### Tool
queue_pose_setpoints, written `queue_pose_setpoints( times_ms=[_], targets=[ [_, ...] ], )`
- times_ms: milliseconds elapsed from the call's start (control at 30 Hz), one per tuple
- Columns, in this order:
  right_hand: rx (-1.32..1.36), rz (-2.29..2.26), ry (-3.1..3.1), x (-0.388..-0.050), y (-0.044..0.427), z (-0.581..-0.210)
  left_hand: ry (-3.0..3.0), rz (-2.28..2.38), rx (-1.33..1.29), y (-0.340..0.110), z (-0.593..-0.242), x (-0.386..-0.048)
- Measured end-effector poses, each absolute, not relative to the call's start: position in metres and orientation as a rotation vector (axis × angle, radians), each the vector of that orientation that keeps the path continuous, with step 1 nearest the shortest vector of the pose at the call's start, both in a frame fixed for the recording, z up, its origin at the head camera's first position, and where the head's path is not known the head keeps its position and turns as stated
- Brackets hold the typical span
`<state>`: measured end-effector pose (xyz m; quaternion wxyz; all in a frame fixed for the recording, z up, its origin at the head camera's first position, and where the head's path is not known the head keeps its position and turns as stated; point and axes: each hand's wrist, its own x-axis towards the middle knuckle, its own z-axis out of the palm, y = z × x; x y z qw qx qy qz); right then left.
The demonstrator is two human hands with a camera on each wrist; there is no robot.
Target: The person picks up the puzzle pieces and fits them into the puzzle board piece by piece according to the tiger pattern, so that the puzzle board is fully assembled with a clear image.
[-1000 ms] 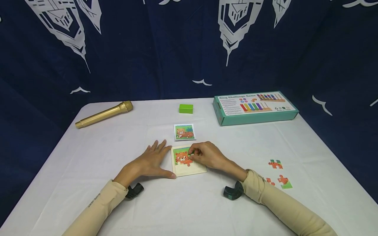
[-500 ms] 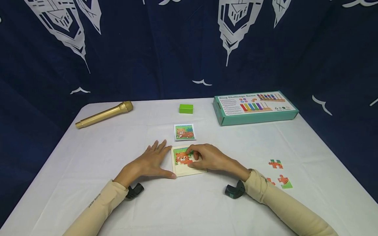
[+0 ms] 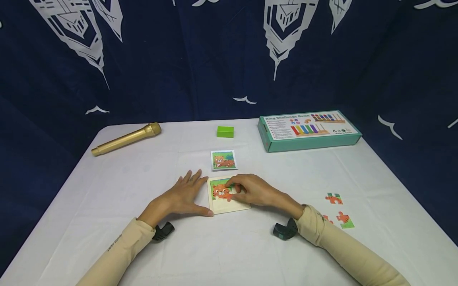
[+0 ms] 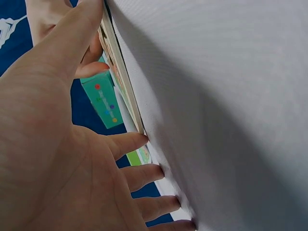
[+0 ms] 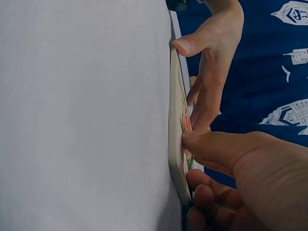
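Note:
A pale wooden puzzle board lies on the table, its upper part covered with tiger puzzle pieces. My left hand spreads its fingers along the board's left side, thumb at the near corner and index finger at the far one. Over the board's right half, my right hand curls its thumb and index finger around a puzzle piece on the board, which the fingers mostly hide. The right wrist view has the right thumb on the board's face, with the other fingers bent by its edge.
A tiger picture card lies just beyond the board, then a green block. Loose puzzle pieces rest at the right, partly behind the right sleeve. A gold microphone and a teal game box stand farther back.
My right thumb and index finger have spread farther apart over the board, and the thumb dipped toward me, then rose slightly. The left hand and board have stayed put.

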<state>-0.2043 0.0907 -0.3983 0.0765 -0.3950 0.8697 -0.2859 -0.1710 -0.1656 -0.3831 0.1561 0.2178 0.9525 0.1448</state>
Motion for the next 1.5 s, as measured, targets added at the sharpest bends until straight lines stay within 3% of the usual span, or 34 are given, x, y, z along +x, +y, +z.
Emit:
queue_pose_setpoints(
  times_ms=[1500],
  targets=[
    [-1.274, -0.863, 2.561, -0.2037, 0.0935, -0.3942, 2.744, 0.446, 0.635, -0.1648, -0.3865, -0.1716]
  ],
)
